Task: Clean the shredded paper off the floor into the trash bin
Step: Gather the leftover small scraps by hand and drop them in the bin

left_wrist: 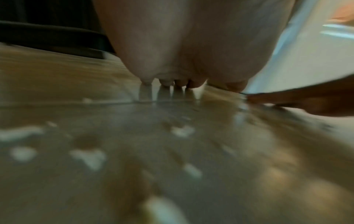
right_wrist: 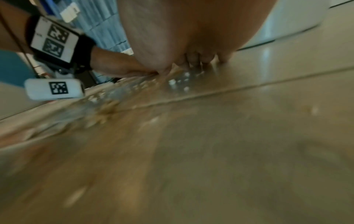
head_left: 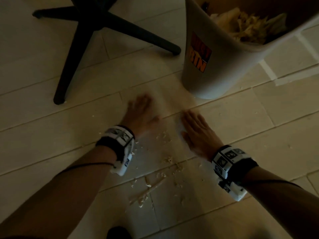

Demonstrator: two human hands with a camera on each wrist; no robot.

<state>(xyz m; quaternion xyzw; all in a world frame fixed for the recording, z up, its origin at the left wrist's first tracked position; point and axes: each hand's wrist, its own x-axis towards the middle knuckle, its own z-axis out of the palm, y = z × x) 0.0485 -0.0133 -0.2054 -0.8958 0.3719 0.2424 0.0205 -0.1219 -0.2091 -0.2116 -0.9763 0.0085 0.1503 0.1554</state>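
Observation:
Small scraps of shredded paper (head_left: 170, 160) lie scattered on the pale tiled floor (head_left: 233, 121), mostly between and behind my wrists. My left hand (head_left: 140, 112) lies flat on the floor with straight fingers, blurred by motion. My right hand (head_left: 196, 131) also lies flat, just right of it, fingers pointing towards the bin. The grey trash bin (head_left: 207, 78) with an orange label stands just beyond both hands and holds a heap of shredded paper (head_left: 248, 26). In the left wrist view the fingertips (left_wrist: 166, 83) touch the floor; scraps (right_wrist: 178, 82) lie by the right fingers.
A black chair base (head_left: 93, 30) with spreading legs stands at the upper left, one leg end close to the bin. White tape strips (head_left: 269, 69) mark the floor right of the bin. A dark shape (head_left: 117, 232) sits at the bottom edge.

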